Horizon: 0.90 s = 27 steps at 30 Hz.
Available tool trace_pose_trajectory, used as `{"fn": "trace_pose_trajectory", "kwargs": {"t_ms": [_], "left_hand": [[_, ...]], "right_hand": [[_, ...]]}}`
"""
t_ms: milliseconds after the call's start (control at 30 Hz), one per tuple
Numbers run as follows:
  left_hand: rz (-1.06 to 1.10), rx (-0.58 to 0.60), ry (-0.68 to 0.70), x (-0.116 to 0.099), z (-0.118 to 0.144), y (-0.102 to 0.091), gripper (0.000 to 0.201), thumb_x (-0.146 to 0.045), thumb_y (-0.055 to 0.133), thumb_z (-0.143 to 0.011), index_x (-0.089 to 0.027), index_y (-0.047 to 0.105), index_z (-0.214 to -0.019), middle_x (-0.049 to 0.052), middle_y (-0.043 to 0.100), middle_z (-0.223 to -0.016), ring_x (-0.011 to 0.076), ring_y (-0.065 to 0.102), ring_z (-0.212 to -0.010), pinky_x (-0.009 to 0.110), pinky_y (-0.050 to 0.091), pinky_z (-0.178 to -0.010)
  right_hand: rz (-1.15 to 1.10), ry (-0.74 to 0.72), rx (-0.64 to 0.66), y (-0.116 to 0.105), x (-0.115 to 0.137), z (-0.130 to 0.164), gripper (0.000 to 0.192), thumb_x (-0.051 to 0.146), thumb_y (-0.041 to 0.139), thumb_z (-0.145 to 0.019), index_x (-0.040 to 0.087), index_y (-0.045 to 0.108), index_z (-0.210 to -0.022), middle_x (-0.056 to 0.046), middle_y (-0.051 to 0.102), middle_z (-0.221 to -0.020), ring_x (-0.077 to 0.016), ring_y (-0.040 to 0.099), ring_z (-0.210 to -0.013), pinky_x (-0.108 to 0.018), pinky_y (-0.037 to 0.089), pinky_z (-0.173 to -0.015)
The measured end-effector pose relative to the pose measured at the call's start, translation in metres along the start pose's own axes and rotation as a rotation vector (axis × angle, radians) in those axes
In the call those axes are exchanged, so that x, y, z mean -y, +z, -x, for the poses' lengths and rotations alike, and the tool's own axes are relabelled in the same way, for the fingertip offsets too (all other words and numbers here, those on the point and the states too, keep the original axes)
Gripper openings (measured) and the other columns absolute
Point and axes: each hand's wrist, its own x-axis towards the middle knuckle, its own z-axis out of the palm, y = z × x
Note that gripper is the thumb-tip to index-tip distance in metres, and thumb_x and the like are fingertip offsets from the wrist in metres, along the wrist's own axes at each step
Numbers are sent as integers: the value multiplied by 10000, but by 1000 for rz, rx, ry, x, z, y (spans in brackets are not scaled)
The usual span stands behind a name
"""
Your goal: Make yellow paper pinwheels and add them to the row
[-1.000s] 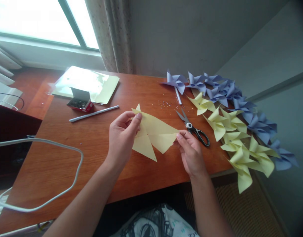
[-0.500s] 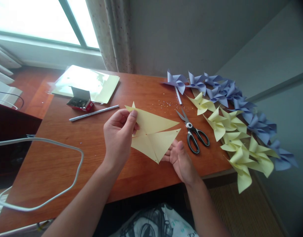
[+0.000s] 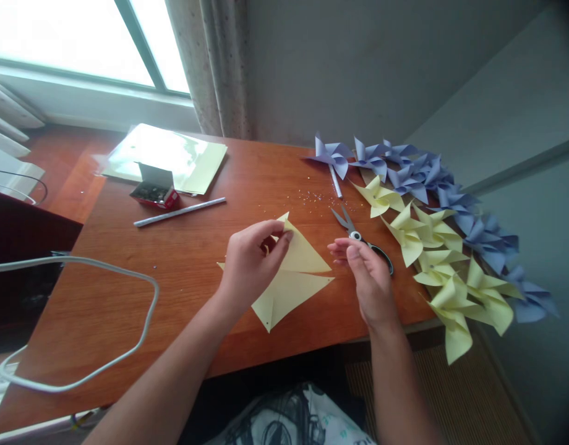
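A yellow paper square point(image 3: 291, 296), slit from its corners toward the middle, is over the wooden desk in front of me, with small dark holes near some tips. My left hand point(image 3: 259, 250) pinches its far corner between thumb and fingers and covers part of the sheet. To the right of the paper, my right hand point(image 3: 364, 272) holds nothing, its fingers stretched out and apart from the sheet. Black-handled scissors point(image 3: 354, 233) lie with blades apart, partly hidden behind my right hand.
Purple pinwheels point(image 3: 407, 180) and yellow pinwheels point(image 3: 407, 232) crowd the right side. At the back left are a paper stack point(image 3: 205, 167), an opened small red box point(image 3: 155, 196) and a rolled paper stick point(image 3: 180, 212). A white cable point(image 3: 152, 309) loops at left; tiny scraps point(image 3: 307, 198) lie behind the paper.
The yellow paper has come lower and nearer the desk, its far corner now in my left hand's pinch. My right hand has let go of the near edge and moved right, in front of the scissors.
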Motion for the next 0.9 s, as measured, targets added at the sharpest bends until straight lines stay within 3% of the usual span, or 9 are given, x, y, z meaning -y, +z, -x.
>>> {"fn": "trace_pose_trajectory", "kwargs": {"t_ms": [167,367,500,900], "left_hand": [[-36,118,23,1,1,2,119,-226,648,-898,-161,678,-802,-18,603,-646,83,472,-550,213,365,-536],[-88,192,58,1,1,2,118,-217,633,-905,-156,699,-830,-13,626,-655,86,492,-563,209,370,-555],[-77,225,57,-1,2,1,101,-184,617,-901,-164,706,-857,-18,644,-670,82,498,-565,208,375,-570],[299,288,-211,-3,2,-2,174,-324,625,-932,-163,683,-896,9,637,-751,117,535,-670,229,400,-594]], "right_hand": [[126,-173,32,17,19,-8,140,323,671,-934,260,727,-1045,-38,743,-1072,-208,697,-1022,-353,554,-897],[212,-314,169,40,32,-26,150,223,671,-916,257,706,-1058,-22,733,-1023,-189,699,-949,-341,577,-844],[268,-393,223,43,34,-33,68,188,674,-910,240,709,-937,-13,720,-931,-179,686,-878,-338,565,-816],[272,-570,194,37,29,-24,129,158,675,-911,258,734,-967,-38,715,-993,-198,689,-962,-387,563,-892]]}}
